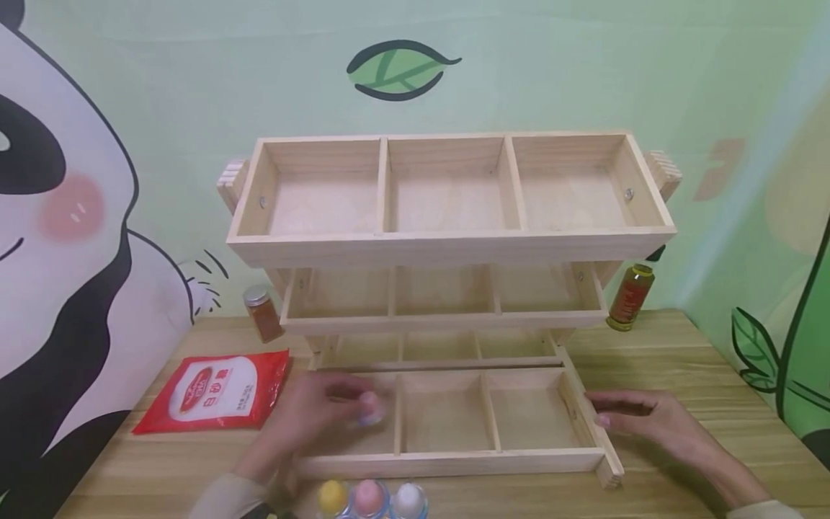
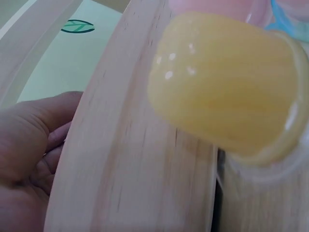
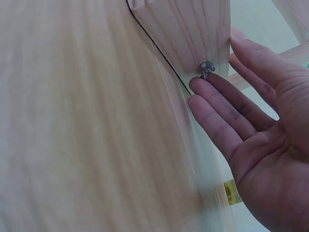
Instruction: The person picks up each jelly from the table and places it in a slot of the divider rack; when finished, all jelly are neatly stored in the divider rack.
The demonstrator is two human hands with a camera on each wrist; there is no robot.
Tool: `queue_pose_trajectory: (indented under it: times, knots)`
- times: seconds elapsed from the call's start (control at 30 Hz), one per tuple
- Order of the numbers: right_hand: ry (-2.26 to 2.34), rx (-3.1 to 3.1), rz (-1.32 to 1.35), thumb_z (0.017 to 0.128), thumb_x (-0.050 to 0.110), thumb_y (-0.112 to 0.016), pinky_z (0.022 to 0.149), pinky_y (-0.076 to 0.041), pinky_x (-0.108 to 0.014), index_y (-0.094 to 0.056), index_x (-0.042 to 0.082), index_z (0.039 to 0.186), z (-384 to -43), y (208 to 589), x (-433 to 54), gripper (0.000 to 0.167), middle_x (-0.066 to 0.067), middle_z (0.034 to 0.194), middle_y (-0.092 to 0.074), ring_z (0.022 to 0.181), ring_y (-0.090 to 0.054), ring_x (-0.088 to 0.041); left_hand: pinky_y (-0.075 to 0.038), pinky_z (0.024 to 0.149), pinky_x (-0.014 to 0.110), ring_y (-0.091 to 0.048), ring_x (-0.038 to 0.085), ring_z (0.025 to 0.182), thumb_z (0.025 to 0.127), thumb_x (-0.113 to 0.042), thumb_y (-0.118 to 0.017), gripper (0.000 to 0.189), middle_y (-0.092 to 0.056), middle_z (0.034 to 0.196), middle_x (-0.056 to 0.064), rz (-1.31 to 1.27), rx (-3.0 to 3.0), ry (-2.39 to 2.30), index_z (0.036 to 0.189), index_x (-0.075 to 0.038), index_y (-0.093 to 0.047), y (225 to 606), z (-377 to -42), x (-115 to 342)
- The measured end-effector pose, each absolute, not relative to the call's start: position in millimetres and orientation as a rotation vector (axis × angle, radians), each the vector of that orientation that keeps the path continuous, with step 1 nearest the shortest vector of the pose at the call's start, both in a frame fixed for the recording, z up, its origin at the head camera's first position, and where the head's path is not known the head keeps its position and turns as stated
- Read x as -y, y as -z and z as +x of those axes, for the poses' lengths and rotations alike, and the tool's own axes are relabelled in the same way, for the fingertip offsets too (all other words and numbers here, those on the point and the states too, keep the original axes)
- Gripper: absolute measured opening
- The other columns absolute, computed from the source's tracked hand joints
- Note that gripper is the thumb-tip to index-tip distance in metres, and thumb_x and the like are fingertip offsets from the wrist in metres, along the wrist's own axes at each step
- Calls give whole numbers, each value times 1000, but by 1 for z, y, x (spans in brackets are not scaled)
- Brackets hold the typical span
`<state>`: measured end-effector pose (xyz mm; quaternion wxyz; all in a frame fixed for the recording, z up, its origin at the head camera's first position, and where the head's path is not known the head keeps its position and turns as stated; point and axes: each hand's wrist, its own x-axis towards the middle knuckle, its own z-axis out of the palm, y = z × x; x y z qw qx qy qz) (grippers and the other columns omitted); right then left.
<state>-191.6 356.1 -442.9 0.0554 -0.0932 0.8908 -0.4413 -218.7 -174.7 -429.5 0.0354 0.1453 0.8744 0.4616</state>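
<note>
A tiered wooden organizer box (image 1: 447,249) stands open with divided trays. My left hand (image 1: 320,407) pinches a small pink-topped container (image 1: 369,407), blurred in the head view, above the left compartment of the lowest tray (image 1: 506,461). In the left wrist view that tray's front wall (image 2: 120,145) covers most of the fingers, and the container is hidden. My right hand (image 1: 655,422) rests against the box's right side, fingers (image 3: 217,118) nearly straight by a metal bolt (image 3: 206,67) and thumb at the upper edge.
In front of the tray are small containers with yellow (image 1: 333,497), pink (image 1: 369,497) and white (image 1: 410,499) tops. A red-and-white packet (image 1: 214,393) and a spice jar (image 1: 264,313) lie to the left. An oil bottle (image 1: 630,297) stands behind, right.
</note>
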Motion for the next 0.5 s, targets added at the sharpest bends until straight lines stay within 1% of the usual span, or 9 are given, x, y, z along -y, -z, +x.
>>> queue_pose_trajectory:
  times: [0.1,0.17,0.23,0.33,0.4,0.47,0.5]
  knots:
    - [1330,-2727,-295,100,31,-76,93,-49,-23,-74,13,135,-192,442,-357,39,-7,135,-72,118,-60,1,-55,96,44,-67,17,105,83,-54,-88,32,-75,108,-17,345,-2719,-1381,111,-39,-81,428,-219,170]
    - [1325,-2737,-299,100,31,-76,93,-49,-24,-74,13,135,-193,441,-356,39,-7,134,-72,118,-60,1,-55,97,46,-65,20,107,82,-56,-88,33,-74,109,-16,291,-2711,-1385,110,-40,-81,427,-219,167]
    - [1324,-2737,-299,100,31,-77,94,-49,-25,-74,13,134,-193,440,-355,39,-7,134,-72,119,-61,-2,-55,96,48,-65,22,107,82,-54,-88,33,-74,109,-14,255,-2683,-1406,110,-38,-81,426,-219,166]
    - [1322,-2712,-286,100,33,-77,96,-50,-30,-73,13,135,-194,440,-353,41,-7,136,-71,124,-61,-13,-56,97,48,-66,23,106,84,-48,-89,31,-75,109,-10,240,-2637,-1450,110,-33,-81,427,-220,164]
    - [1314,-2706,-275,100,34,-76,97,-50,-35,-73,13,136,-194,441,-352,42,-8,136,-71,127,-60,-22,-56,95,46,-66,23,104,87,-43,-88,27,-76,106,-8,269,-2617,-1469,109,-30,-82,429,-221,163]
    - [1302,-2713,-265,100,34,-76,97,-49,-37,-72,13,137,-193,441,-353,43,-8,137,-70,128,-59,-24,-56,93,44,-68,23,100,89,-35,-88,23,-77,104,-6,341,-2607,-1495,110,-25,-82,431,-223,160]
    - [1300,-2719,-264,100,34,-76,97,-49,-36,-72,13,137,-192,442,-354,42,-8,137,-70,127,-60,-22,-57,91,42,-69,22,98,90,-31,-87,21,-77,102,-6,377,-2605,-1502,109,-24,-83,432,-224,158]
